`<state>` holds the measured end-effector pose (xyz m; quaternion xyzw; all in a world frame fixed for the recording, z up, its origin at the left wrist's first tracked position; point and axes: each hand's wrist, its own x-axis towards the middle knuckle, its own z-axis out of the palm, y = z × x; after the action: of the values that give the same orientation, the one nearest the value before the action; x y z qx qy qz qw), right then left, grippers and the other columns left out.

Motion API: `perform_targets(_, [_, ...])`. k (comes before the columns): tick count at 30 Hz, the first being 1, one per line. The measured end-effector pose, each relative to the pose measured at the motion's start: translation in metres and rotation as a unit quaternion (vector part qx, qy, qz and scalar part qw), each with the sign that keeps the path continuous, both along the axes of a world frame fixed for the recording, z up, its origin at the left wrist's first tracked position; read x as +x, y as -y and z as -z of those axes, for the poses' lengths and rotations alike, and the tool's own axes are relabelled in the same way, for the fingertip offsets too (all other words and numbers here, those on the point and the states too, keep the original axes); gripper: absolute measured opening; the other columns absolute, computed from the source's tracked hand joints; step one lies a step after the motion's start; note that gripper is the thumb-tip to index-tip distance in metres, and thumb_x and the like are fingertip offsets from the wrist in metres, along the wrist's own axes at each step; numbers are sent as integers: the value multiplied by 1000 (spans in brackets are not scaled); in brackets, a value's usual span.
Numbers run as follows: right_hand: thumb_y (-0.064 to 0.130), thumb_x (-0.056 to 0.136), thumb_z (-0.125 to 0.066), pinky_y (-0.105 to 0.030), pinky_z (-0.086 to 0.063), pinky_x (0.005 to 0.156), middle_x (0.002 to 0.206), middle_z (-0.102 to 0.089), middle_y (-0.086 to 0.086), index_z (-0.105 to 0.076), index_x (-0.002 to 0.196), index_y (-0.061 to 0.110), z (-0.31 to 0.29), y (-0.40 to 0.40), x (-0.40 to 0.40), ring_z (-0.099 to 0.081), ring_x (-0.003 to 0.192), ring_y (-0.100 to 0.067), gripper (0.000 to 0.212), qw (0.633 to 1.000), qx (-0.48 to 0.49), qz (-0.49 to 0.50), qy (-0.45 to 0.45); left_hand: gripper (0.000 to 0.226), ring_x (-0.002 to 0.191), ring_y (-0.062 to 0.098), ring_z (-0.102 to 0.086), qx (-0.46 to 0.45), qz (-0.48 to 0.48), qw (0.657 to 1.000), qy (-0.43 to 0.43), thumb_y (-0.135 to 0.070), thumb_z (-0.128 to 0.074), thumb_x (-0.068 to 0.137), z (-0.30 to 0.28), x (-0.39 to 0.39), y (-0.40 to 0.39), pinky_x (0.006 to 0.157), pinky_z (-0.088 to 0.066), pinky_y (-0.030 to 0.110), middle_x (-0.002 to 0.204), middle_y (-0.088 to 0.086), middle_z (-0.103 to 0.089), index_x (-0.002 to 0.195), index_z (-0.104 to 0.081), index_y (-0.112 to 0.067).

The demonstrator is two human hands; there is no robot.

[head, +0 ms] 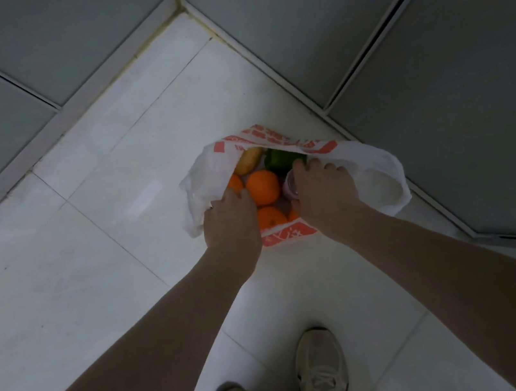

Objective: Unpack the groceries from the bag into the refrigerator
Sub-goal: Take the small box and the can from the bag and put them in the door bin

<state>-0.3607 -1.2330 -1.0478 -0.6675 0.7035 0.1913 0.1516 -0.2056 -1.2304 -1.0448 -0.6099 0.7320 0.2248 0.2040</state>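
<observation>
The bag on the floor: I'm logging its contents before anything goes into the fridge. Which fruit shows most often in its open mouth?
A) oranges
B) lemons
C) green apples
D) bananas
A: several oranges lie in the open mouth of the bag, between the left hand and the right hand, with only one green item and one yellowish item beside them.
</observation>
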Motion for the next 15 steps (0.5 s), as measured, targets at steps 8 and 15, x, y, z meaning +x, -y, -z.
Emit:
perform_targets(8, [31,105,-58,-36,-54,88,119,-65,-3,-52,130,18,28,7,-3,-67,109,-25,29,996,31,51,64,56,117,31,-57,36,-11,999,37,-39,-75,92,27,-5,3,103,-52,48,128,12,-52,135,-47,-17])
perform_targets(15, [24,106,-53,-22,-51,75,93,-59,1,-51,96,29,33,4,-4,-62,84,-14,11,987,21,82,138,50,119,27,-57,37,-49,998,11,-38,-71,95,36,-2,-1,103,-51,44,128,8,-53,139,-53,-21])
